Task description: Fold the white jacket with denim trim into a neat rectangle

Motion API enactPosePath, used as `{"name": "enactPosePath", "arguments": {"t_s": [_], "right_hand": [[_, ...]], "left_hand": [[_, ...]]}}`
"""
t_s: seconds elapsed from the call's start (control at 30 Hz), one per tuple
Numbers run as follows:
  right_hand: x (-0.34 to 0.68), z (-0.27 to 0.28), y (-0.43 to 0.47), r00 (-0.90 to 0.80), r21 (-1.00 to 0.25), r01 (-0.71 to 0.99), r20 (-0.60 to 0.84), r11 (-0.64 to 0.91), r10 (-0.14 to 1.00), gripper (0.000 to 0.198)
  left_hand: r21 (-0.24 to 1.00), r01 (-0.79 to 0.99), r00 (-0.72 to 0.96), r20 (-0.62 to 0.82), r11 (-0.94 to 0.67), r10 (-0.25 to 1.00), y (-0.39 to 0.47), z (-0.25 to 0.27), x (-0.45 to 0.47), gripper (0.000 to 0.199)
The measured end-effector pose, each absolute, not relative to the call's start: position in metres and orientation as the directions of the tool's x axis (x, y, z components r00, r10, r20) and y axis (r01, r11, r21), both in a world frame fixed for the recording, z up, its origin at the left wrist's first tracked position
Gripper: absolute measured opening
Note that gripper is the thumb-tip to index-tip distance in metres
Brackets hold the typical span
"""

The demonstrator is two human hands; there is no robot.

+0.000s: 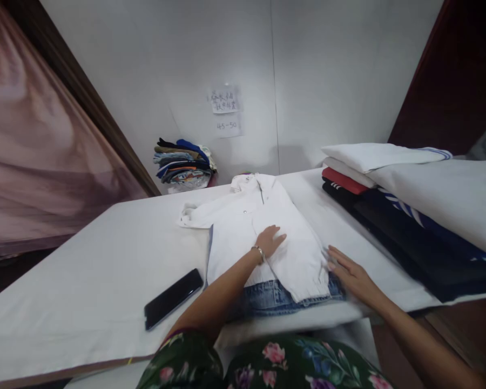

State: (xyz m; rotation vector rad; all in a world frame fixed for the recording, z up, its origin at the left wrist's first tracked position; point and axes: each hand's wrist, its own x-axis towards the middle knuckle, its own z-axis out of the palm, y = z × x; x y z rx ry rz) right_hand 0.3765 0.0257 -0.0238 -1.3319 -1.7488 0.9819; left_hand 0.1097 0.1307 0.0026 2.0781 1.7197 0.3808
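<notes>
A white collared jacket (235, 246) with long sleeves lies spread on the table, its collar toward the wall. One sleeve reaches out to the left, while the other is folded down along the right side of the front. Under its lower edge shows a blue denim garment (263, 300); most of it is hidden. My left hand (270, 241), with a bracelet at the wrist, rests on the jacket's front with the fingers spread. At the jacket's lower right edge is my right hand (353, 276), fingers stretched out and close to the cuff and the denim; neither hand grips anything.
A dark phone (173, 299) lies on the white table cover (85, 281) at the left. Folded clothes (184, 162) are stacked by the wall. A larger pile of garments (413, 227) fills the right side. Handwritten paper notes (227, 113) hang on the wall.
</notes>
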Motion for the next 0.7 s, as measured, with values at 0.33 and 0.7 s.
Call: {"name": "enactPosePath", "arguments": {"t_s": [0.33, 0.7], "right_hand": [[0.381, 0.0, 0.052, -0.106, -0.931, 0.149, -0.35, -0.333, 0.931, 0.09], [0.355, 0.015, 0.063, -0.444, -0.946, -0.054, -0.263, -0.319, 0.856, 0.068]], "left_hand": [[0.499, 0.691, 0.498, 0.196, -0.523, 0.845, 0.001, 0.023, 0.13, 0.069], [0.243, 0.784, 0.48, 0.346, -0.571, 0.806, -0.021, -0.011, 0.154, 0.1]]}}
